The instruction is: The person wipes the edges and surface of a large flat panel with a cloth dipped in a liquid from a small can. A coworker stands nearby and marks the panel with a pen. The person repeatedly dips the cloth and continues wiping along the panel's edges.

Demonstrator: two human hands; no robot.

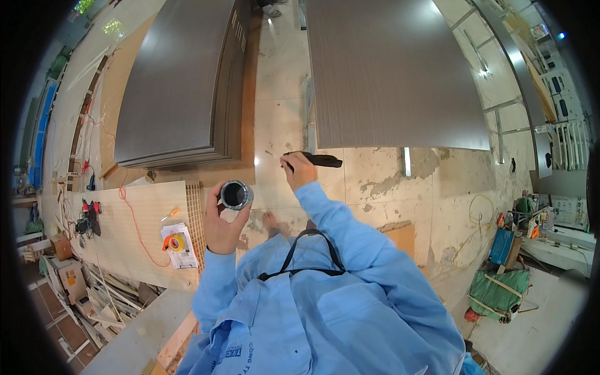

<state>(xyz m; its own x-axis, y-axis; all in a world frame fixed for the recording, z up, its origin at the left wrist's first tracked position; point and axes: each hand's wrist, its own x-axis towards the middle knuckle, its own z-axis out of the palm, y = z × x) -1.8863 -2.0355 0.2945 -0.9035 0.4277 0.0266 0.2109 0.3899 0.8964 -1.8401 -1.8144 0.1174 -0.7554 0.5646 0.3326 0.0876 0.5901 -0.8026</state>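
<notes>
My left hand (224, 227) is wrapped round a small open round can (237, 195), held upright; its rim is smudged and its inside looks dark. Ahead and to the right, my right hand (298, 170) is closed on a long, flat black tool (324, 160) that sticks out to the right of the fingers. Whether that tool is a brush I cannot make out. The near edge of a large dark grey panel (400, 75) lies just beyond my right hand. A stack of similar panels (172, 81) stands beyond my left hand.
A light board table (150, 219) on the left bears an orange cord, papers (181, 247) and a yellow tape roll (177, 242). Scrap strips (103, 300) lie lower left. On the right stand a metal frame (500, 125) and a green bundle (498, 290).
</notes>
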